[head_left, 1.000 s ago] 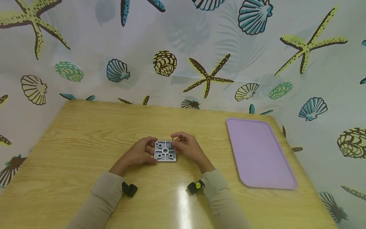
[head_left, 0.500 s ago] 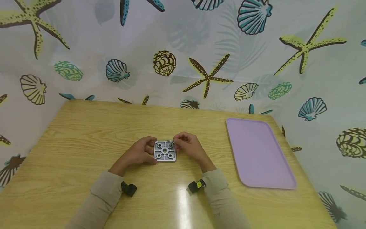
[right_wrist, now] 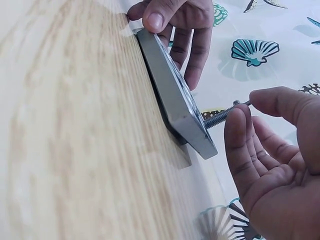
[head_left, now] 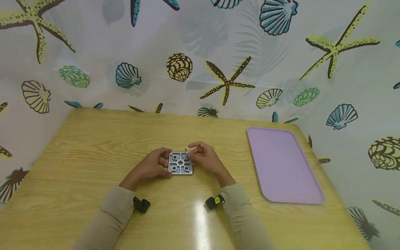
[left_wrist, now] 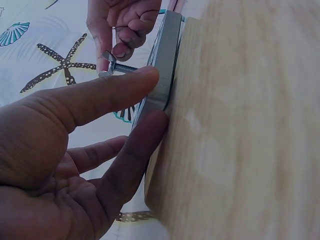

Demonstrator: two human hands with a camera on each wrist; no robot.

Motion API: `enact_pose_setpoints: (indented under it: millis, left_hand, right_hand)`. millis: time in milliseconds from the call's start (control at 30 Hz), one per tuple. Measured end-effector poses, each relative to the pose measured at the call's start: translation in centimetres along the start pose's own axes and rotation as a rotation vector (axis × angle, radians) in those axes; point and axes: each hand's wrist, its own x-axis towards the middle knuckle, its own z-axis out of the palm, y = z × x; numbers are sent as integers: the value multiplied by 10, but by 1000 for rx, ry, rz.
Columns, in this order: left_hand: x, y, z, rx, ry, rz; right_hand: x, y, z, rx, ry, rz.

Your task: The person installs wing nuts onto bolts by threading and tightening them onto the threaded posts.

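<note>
L hand (head_left: pixel 153 164) grips plate (head_left: pixel 180 163) by its edges mid-table (head_left: pixel 118 139), prob. to keep it steady, while R hand (head_left: pixel 207 158) pinches screw (right_wrist: pixel 217 118) by its head, upright at plate's far-R corner, presumably for turning leverage.
</note>
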Motion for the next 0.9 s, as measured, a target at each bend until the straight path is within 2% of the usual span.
enact_pose_setpoints:
  millis: [367, 700, 900]
  left_hand:
    - [0, -2, 0, 11, -7, -7]
    - [1, -1, -2, 6, -9, 2]
    - [2, 0, -1, -9, -14, -5]
  right_hand:
    - [2, 4, 3, -17, -42, -24]
    - [2, 0, 0, -1, -4, -30]
    - [2, 0, -3, 19, 29, 1]
